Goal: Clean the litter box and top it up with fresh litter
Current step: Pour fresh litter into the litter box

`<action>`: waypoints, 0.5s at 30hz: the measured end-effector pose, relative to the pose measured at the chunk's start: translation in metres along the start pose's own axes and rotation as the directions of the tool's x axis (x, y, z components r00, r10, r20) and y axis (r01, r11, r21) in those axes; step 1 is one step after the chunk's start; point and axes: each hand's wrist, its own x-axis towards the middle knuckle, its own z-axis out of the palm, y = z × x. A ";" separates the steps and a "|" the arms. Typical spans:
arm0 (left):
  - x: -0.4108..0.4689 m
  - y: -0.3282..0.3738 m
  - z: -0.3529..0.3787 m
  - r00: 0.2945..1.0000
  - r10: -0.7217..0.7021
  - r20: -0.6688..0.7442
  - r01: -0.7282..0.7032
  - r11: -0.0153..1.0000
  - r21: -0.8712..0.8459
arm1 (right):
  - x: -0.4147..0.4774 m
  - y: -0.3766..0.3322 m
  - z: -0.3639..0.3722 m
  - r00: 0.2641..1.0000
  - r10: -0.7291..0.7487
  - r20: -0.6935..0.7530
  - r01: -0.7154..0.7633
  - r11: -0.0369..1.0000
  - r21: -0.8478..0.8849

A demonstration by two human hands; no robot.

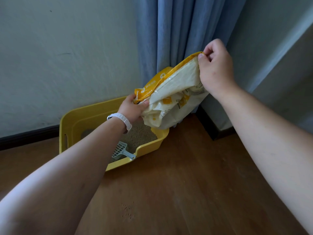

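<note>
Holding the litter bag (174, 102) up by its yellow top band. The left hand (133, 107) is clamped round the band's low end by the pull string, and the right hand (215, 68) pinches the high end, thumb and fingers closed on the edge. The bag hangs between the hands, its belly sagging below the left hand and apparently resting on the litter box (81, 119) corner. My read: the rim takes the weight while the mouth gets opened or tipped. Can't tell if the seam is open; nothing is falling. Litter (140, 133) is already in the box under the left wrist. The scoop (121, 150) lies in it nearer the person, handle on the low rim. Room: wood floor (186, 184), a few spilled granules (127, 211) well short of both hands, white wall (67, 56) and dark baseboard (28, 136) beyond the left hand, blue curtain (177, 31) behind the bag.
</note>
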 end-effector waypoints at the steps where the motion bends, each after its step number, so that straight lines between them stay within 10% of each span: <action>1: 0.000 0.000 0.001 1.000 -0.006 0.003 0.006 1.000 -0.006 | 0.000 0.000 -0.001 1.000 -0.003 0.000 0.003 1.000 -0.002; 15: -0.007 0.000 0.013 0.999 -0.042 0.024 0.044 0.995 -0.085 | 0.002 0.004 -0.011 1.000 -0.021 -0.011 0.021 1.000 0.002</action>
